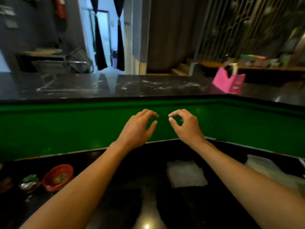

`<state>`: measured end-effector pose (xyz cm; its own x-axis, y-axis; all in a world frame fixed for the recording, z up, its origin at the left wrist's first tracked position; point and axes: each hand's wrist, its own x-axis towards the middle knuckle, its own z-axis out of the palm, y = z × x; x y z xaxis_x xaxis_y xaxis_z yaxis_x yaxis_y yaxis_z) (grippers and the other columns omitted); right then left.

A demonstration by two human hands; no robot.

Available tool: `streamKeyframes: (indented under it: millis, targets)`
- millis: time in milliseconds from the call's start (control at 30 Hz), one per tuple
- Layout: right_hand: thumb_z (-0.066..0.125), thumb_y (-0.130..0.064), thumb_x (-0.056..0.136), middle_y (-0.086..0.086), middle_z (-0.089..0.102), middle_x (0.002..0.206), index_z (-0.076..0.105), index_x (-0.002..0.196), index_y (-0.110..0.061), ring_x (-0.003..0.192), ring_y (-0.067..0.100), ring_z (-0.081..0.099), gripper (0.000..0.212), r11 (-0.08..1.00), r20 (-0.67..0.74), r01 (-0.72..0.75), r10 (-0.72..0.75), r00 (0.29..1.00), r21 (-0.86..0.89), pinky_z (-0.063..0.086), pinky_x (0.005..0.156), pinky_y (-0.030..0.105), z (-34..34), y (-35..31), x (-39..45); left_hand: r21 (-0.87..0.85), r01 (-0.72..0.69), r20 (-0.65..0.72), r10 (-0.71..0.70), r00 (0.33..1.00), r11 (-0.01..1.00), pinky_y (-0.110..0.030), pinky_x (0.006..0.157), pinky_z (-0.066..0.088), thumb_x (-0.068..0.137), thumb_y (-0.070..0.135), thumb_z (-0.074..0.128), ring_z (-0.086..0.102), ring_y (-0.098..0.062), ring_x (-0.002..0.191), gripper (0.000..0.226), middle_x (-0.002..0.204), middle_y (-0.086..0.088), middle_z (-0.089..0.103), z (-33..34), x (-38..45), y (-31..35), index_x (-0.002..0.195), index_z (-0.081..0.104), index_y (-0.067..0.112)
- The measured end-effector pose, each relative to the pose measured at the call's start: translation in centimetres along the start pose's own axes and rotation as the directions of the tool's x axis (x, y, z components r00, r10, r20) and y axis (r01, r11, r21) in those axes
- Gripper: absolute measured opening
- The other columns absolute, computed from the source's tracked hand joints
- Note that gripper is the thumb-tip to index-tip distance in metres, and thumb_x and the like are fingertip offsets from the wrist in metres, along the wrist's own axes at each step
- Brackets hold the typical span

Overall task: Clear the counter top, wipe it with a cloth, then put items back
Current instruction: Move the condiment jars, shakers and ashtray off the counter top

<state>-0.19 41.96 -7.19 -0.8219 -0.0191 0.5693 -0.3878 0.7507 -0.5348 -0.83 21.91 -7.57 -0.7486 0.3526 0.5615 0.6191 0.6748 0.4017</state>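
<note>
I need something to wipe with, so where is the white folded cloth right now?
The white folded cloth lies flat on the dark lower counter, right of centre, between the forearms and below the right hand.

No legible text, label or number anywhere.

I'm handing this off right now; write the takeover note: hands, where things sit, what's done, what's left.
Left hand: empty, fingers loosely curled, raised in front of the green panel.
Right hand: empty too, thumb and forefinger nearly meeting, holding nothing.
White cloth: flat on the lower black counter, between the forearms, nearer the right one.
Red bowl and a small shiny dish stand at the counter's left; clear plastic sheeting lies at its right.
Pink paper bag stands on the upper dark counter, which shows pale smears.
Done: cannot tell.
Left: clear the remaining items, wipe with the cloth, put things back.
</note>
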Motion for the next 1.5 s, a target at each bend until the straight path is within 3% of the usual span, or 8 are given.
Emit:
streamKeyframes:
  millis: [300,567,667,800,1100,1200,1367,1500]
  targets:
    - [0.067,-0.021,0.087,-0.003,0.063,0.102,0.066,0.098,-0.020,0.098,0.012,0.058,0.011,0.998,-0.176,-0.018,0.006,0.984,-0.065,0.050,0.088,0.035,-13.3,8.2,5.9,0.223,-0.109,0.094,0.090,0.992,0.969,-0.041,0.097,0.042,0.095,0.042,0.052,0.054,-0.018,0.113,0.029,0.120,0.004,0.057,4.7,15.1,8.1,0.118,0.056,0.026]
    - [0.072,-0.033,0.080,0.005,0.038,0.142,0.034,0.139,-0.020,0.125,0.030,0.042,0.072,0.953,-0.340,-0.268,0.207,0.917,-0.142,0.047,0.096,0.045,-15.5,14.2,12.1,0.375,-0.011,0.184,-0.063,0.981,0.927,-0.046,0.101,0.039,0.096,0.044,0.047,0.052,-0.023,0.118,0.034,0.127,-0.002,0.054,8.0,21.5,5.5,0.121,0.055,0.023]
    - [0.076,-0.042,0.076,0.008,0.035,0.147,0.026,0.146,-0.016,0.128,0.030,0.043,0.090,0.931,-0.374,-0.364,0.339,0.864,0.002,0.046,0.097,0.041,-15.3,15.8,14.5,0.324,-0.014,0.179,-0.046,0.983,0.946,-0.046,0.103,0.038,0.096,0.044,0.049,0.051,-0.020,0.120,0.031,0.128,0.001,0.053,9.1,22.9,5.5,0.120,0.056,0.026]
    - [0.072,-0.029,0.081,0.010,0.046,0.139,0.032,0.142,-0.016,0.123,0.033,0.050,0.074,0.923,-0.394,-0.384,0.365,0.843,0.033,0.049,0.092,0.043,-14.5,17.8,16.0,0.242,-0.048,0.184,0.003,0.983,0.969,-0.046,0.105,0.041,0.095,0.044,0.053,0.052,-0.017,0.119,0.033,0.130,0.003,0.054,10.2,25.6,6.7,0.123,0.054,0.027]
    - [0.074,-0.027,0.083,0.007,0.050,0.136,0.035,0.144,-0.025,0.114,0.020,0.053,0.073,0.959,-0.163,-0.280,0.285,0.945,0.052,0.041,0.091,0.030,-19.2,23.7,16.5,0.138,-0.143,0.158,0.121,0.980,0.980,-0.043,0.096,0.049,0.092,0.040,0.059,0.056,-0.018,0.109,0.035,0.123,-0.001,0.057,14.0,33.1,9.6,0.122,0.054,0.022]
    - [0.071,-0.027,0.086,0.001,0.047,0.140,0.033,0.145,-0.029,0.119,0.016,0.051,0.071,0.952,-0.065,-0.265,0.277,0.959,0.151,0.044,0.100,0.036,-20.6,25.6,16.6,-0.030,-0.079,0.136,0.082,0.987,0.996,-0.039,0.097,0.049,0.090,0.043,0.063,0.053,-0.018,0.112,0.050,0.128,-0.002,0.054,15.6,35.3,9.9,0.131,0.045,0.019]
    - [0.067,-0.031,0.088,-0.001,0.044,0.145,0.030,0.148,-0.031,0.126,0.017,0.048,0.070,0.939,-0.095,-0.265,0.292,0.952,0.221,0.046,0.103,0.041,-20.3,27.3,17.2,-0.342,0.157,0.352,-0.029,0.936,0.927,-0.019,0.079,0.051,0.080,0.047,0.072,0.052,-0.012,0.108,0.087,0.130,0.002,0.046,17.7,38.1,10.6,0.147,0.025,0.018]
    - [0.067,-0.032,0.089,-0.002,0.045,0.142,0.033,0.147,-0.030,0.125,0.017,0.048,0.067,0.945,-0.116,-0.241,0.271,0.955,0.222,0.047,0.100,0.037,-20.2,27.9,17.4,-0.460,0.269,0.499,-0.004,0.866,0.846,-0.020,0.072,0.057,0.084,0.025,0.072,0.064,-0.009,0.093,0.031,0.106,0.005,0.062,19.0,39.0,10.7,0.109,0.053,0.027]
